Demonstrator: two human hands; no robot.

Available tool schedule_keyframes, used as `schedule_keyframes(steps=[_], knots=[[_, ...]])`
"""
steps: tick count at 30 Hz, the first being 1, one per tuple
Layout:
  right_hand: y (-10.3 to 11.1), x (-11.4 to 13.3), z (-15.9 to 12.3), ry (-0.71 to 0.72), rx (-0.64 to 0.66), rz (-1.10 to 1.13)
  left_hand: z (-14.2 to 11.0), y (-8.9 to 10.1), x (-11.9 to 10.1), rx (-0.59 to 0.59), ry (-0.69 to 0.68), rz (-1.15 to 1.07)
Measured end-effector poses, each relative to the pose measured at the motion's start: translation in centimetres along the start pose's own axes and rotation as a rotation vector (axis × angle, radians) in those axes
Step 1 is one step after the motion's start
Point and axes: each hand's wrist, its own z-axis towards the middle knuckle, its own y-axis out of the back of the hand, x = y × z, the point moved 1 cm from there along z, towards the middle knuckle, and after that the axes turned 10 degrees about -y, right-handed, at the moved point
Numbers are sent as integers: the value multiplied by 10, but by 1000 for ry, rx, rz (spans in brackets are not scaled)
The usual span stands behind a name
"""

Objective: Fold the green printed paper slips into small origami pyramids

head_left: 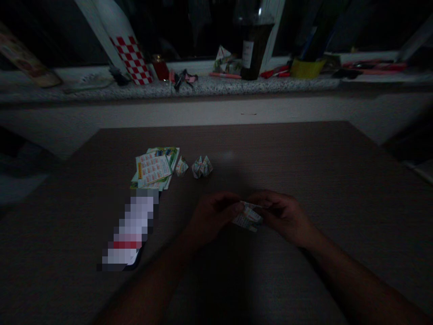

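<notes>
Between my two hands is a small folded piece of printed paper (248,216), held just above the dim table. My left hand (216,212) pinches its left edge, thumb on top. On the opposite side, the fingers of my right hand (282,216) close on the upper right edge. Small folded paper pieces (202,167) with pointed tips stand beyond my left hand, and a separate one (181,166) sits left of them. Next to that lies a stack of printed paper sheets (154,169). The folds under my fingers are hidden.
A phone (135,230) with a blurred, lit screen lies left of my left forearm. Along the granite windowsill (209,88) stand a red-and-white checkered bottle (131,58), a dark bottle-like container (253,49), a yellow holder (307,68) and small clutter. The table (304,153) is wood-grained.
</notes>
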Motion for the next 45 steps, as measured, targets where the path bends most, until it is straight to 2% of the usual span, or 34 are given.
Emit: schedule_keyframes(steps=[3, 7, 10, 13, 15, 21, 23, 30, 37, 41, 45], knots=[[-1, -2, 0, -17, -26, 105, -1, 0, 2, 29, -43, -46], [0, 1, 0, 28, -135, 133, -5, 1, -1, 58, -92, 115], [2, 5, 0, 85, -186, 91, -6, 1, -4, -21, -105, 186], [3, 4, 0, 151, -175, 9, -6, 2, -5, -145, -127, 265], [3, 2, 0, 186, -190, -40, -5, 3, -5, -176, -158, 298], [2, 4, 0, 198, -244, -25, -4, 3, -8, -90, -282, 208], [1, 6, 0, 197, -247, -21, -4, 3, -9, -98, -293, 185], [-4, 7, -1, 190, -287, -16, -4, -1, -9, -208, -209, 200], [-7, 6, -3, 208, -336, -29, -1, -2, -3, -314, -36, 15], [-6, 8, -4, 233, -358, -139, 0, 0, 1, -179, 29, -113], [-5, 10, -4, 261, -247, -198, -1, 0, -1, -25, 53, -172]])
